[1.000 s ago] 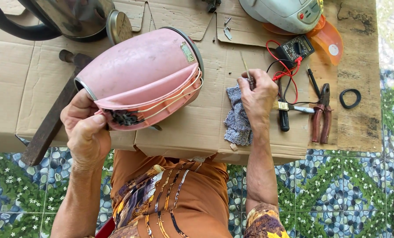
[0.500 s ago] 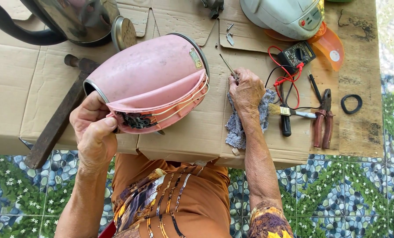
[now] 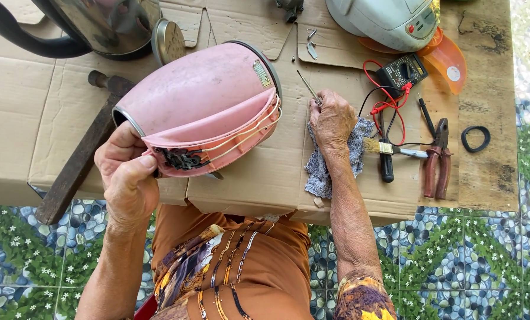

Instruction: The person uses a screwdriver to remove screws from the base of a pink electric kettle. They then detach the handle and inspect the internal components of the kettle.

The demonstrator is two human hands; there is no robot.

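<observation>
Two bare hands work over a cardboard-covered worktop (image 3: 52,101), seen from above. Left hand (image 3: 126,178) grips the lower rim of a pink kettle shell (image 3: 197,106), which lies tilted on its side near the middle of the cardboard, its open base and dark inner wiring turned toward the person. Right hand (image 3: 331,121) rests knuckles up on a speckled grey cloth (image 3: 321,175), its fingers curled closed around a thin metal screwdriver (image 3: 306,86) whose shaft points up and away from the body.

Compared with half a second ago, the right hand has turned a little, and the thin shaft now juts out more clearly above the fingers. A second ago that hand lay lower on the cloth, nearer the worktop's front edge. The left hand has kept its hold on the shell, which has shifted only slightly.

Just right of the cloth lie a small paintbrush (image 3: 389,148), a black-handled tool (image 3: 386,166), and red-handled pliers (image 3: 435,163). A multimeter (image 3: 402,72) with red and black leads sits above them, and a black rubber ring (image 3: 475,138) lies farther right. A hammer (image 3: 78,160) lies at the left, and a steel kettle (image 3: 108,26) stands at the top left
</observation>
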